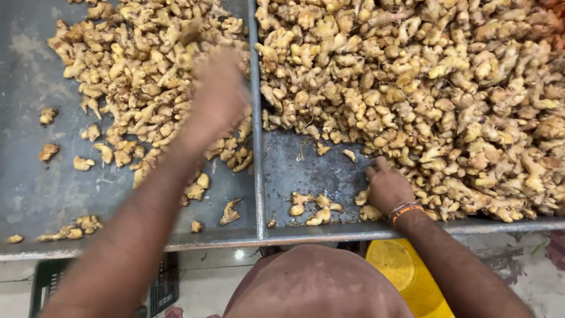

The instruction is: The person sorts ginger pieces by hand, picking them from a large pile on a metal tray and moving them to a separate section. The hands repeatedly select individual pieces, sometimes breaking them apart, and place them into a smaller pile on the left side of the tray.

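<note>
right hand (385,187) rests half-curled on the big ginger pile (424,88) in the right tray (306,171); blurred left hand (219,94) hovers over smaller ginger pieces (135,70), its grip impossible to tell. the knobbly roots look firm, light, best pinched around the body.

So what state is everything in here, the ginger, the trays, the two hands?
Left tray: partly bare, ginger spread thin.
Left ginger pile: loose, scattered at its edges.
Right tray: bare only at the near left corner.
Right ginger pile: heaped thick.
Left hand: blurred, over the left pile; grip unclear.
Right hand: fingers curled, resting at the right pile's edge.
Yellow tub: below the trays, partly hidden.
</note>
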